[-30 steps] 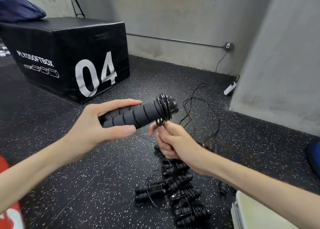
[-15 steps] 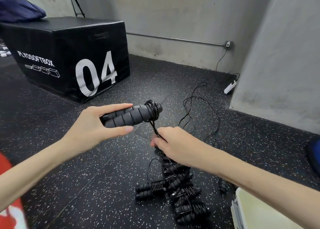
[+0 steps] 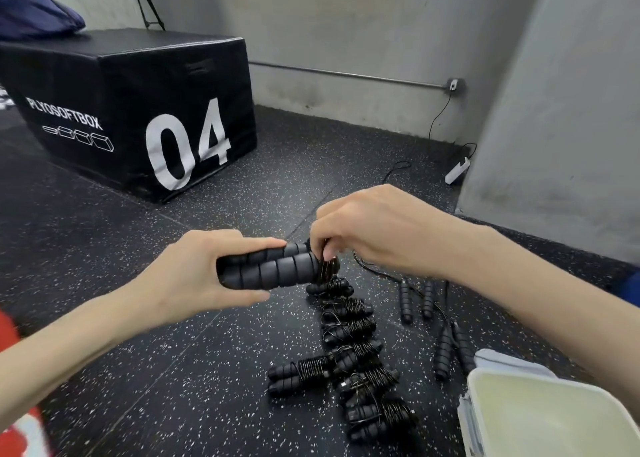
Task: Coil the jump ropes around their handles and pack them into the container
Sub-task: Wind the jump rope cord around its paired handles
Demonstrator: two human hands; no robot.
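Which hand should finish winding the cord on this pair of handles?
Right hand, probably. Its fingers already pinch the cord at the coil end of the handles, with the loose cord trailing on its side. The left hand grips the handles' other end, steadying them.

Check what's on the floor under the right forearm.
Under the right hand's forearm lie uncoiled jump ropes, handles loose on the speckled floor, beside the container. The arm covers the floor beyond them; how far they extend can't be told.
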